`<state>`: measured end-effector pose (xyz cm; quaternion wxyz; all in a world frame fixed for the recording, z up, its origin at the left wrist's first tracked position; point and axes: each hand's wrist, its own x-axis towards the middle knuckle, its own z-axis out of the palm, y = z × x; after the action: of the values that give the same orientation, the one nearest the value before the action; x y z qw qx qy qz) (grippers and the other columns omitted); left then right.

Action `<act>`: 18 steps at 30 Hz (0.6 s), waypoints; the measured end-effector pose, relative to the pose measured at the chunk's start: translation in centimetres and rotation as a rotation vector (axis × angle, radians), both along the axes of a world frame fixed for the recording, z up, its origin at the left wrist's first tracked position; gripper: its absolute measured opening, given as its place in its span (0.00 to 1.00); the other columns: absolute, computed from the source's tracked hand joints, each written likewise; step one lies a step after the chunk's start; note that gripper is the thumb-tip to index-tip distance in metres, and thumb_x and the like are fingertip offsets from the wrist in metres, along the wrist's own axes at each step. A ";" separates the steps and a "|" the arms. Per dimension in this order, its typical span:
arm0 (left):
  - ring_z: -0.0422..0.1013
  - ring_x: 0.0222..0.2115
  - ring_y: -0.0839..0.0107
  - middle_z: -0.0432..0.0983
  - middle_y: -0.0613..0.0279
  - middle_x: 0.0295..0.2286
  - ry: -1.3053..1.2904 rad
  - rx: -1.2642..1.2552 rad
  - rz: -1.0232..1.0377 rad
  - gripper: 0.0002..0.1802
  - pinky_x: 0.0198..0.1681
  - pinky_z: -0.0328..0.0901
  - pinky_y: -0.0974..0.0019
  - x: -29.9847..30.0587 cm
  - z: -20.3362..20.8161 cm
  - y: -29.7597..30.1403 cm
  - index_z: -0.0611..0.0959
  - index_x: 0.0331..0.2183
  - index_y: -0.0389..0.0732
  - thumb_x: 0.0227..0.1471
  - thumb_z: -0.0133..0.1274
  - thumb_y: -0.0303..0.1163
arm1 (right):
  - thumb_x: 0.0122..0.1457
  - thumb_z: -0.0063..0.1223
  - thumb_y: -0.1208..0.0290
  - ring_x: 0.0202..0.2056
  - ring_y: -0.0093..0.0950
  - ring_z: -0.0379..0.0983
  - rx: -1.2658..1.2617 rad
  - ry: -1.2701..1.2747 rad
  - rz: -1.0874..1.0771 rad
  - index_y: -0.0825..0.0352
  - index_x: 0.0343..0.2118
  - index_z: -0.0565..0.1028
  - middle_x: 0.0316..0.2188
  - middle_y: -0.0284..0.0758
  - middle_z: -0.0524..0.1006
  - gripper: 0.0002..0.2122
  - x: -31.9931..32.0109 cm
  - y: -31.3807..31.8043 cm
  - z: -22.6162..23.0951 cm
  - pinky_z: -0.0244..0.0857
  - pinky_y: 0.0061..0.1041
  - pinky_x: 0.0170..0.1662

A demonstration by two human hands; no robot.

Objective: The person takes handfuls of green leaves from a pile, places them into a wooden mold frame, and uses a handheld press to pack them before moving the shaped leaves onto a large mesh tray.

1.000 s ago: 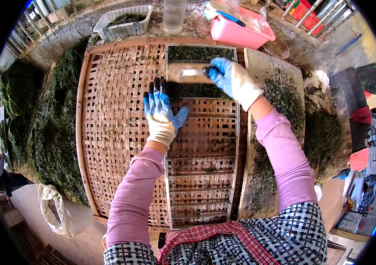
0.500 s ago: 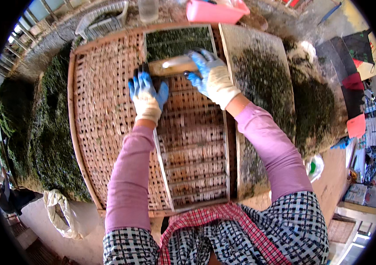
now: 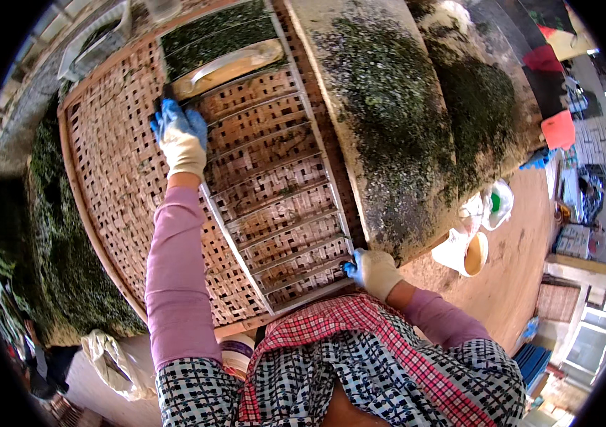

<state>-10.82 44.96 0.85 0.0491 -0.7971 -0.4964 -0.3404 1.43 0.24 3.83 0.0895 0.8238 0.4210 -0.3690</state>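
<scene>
A long divided frame (image 3: 241,249) with thin crossbars lies on a woven bamboo tray (image 3: 118,153). Dark green, seaweed-like shreds (image 3: 221,34) fill its far sections. Across the frame, just nearer than these, rests a smooth wooden block (image 3: 235,69). Gloved in white and blue, my left hand (image 3: 180,139) lies by the frame's left rail at the block's left end, fingers stretched and thumb apart. My right hand (image 3: 375,273) has its fingers closed at the frame's near right corner, pinching the rail; the fingertips are partly hidden.
To the right, a pale board (image 3: 395,121) bears a heap of green shreds. More green heaps (image 3: 78,263) lie left of the tray. A grey plastic basket (image 3: 96,39) stands at the far left. White buckets (image 3: 463,252) sit on the floor at right.
My right hand has left the wooden block and come back to the frame's near right corner. My left hand stays by the block's left end. The whole view has turned and shifted.
</scene>
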 end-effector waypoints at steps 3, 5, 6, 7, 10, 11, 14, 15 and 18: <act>0.72 0.44 0.46 0.77 0.43 0.41 0.044 -0.289 -0.013 0.18 0.54 0.64 0.52 1.5 3.2 -1.5 0.77 0.43 0.35 0.56 0.48 0.38 | 0.60 0.53 0.51 0.38 0.45 0.79 -0.018 0.078 -0.022 0.65 0.41 0.77 0.34 0.44 0.81 0.19 0.4 0.2 -0.2 0.70 0.43 0.42; 0.65 0.56 0.58 0.68 0.49 0.57 0.080 -0.374 -0.016 0.26 0.62 0.58 0.63 0.1 1.0 -0.1 0.69 0.59 0.33 0.66 0.42 0.39 | 0.60 0.55 0.57 0.37 0.44 0.79 0.053 0.140 0.022 0.64 0.42 0.78 0.33 0.44 0.81 0.15 0.5 0.3 0.3 0.71 0.42 0.41; 0.63 0.58 0.56 0.67 0.47 0.58 -0.005 -0.411 -0.019 0.30 0.64 0.56 0.61 0.0 1.0 0.0 0.67 0.60 0.33 0.66 0.42 0.43 | 0.60 0.55 0.59 0.37 0.43 0.79 0.040 0.142 0.022 0.64 0.42 0.78 0.33 0.44 0.81 0.14 1.0 0.9 0.9 0.71 0.41 0.41; 0.62 0.59 0.55 0.66 0.45 0.58 0.211 -0.399 0.141 0.35 0.65 0.55 0.60 0.4 1.2 0.7 0.66 0.61 0.33 0.65 0.41 0.51 | 0.60 0.54 0.62 0.36 0.43 0.79 -0.015 0.163 0.036 0.64 0.42 0.78 0.33 0.43 0.81 0.13 1.3 0.9 0.4 0.71 0.40 0.41; 0.62 0.59 0.54 0.64 0.47 0.59 -0.118 -0.508 0.083 0.35 0.67 0.50 0.59 0.5 -0.3 1.1 0.68 0.60 0.35 0.65 0.34 0.53 | 0.57 0.56 0.64 0.37 0.43 0.79 0.009 0.174 0.050 0.63 0.39 0.79 0.32 0.43 0.81 0.11 1.6 0.5 0.1 0.71 0.40 0.41; 0.63 0.57 0.54 0.66 0.47 0.58 -0.199 -0.484 0.085 0.36 0.65 0.52 0.59 0.1 -1.6 1.8 0.70 0.59 0.35 0.65 0.35 0.56 | 0.56 0.56 0.63 0.36 0.44 0.79 0.015 0.190 0.086 0.63 0.38 0.79 0.32 0.44 0.81 0.11 2.1 0.4 -0.1 0.71 0.40 0.42; 0.66 0.54 0.50 0.69 0.44 0.55 -0.071 -0.250 -0.006 0.37 0.59 0.59 0.59 -0.7 -3.8 2.5 0.74 0.56 0.33 0.64 0.38 0.58 | 0.59 0.53 0.57 0.35 0.45 0.78 0.174 0.171 0.070 0.64 0.38 0.79 0.31 0.45 0.81 0.15 4.0 0.8 3.2 0.72 0.41 0.42; 0.66 0.54 0.50 0.69 0.44 0.56 -0.094 -0.299 0.012 0.36 0.59 0.59 0.59 0.3 -2.8 1.6 0.74 0.56 0.33 0.64 0.39 0.56 | 0.62 0.49 0.55 0.33 0.46 0.78 0.086 0.103 0.051 0.64 0.41 0.78 0.31 0.44 0.80 0.16 5.3 1.1 4.9 0.73 0.43 0.41; 0.67 0.54 0.49 0.69 0.46 0.56 -0.106 -0.192 0.009 0.34 0.58 0.61 0.58 -1.4 -2.8 2.3 0.73 0.57 0.36 0.63 0.41 0.54 | 0.67 0.46 0.62 0.35 0.33 0.80 0.416 0.054 -0.477 0.57 0.52 0.75 0.38 0.37 0.81 0.14 10.1 -0.1 8.7 0.79 0.26 0.36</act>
<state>-12.24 47.31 -1.95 -0.0522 -0.7768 -0.5322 -0.3327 11.51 0.11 12.50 -0.1809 0.8898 0.2848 -0.3072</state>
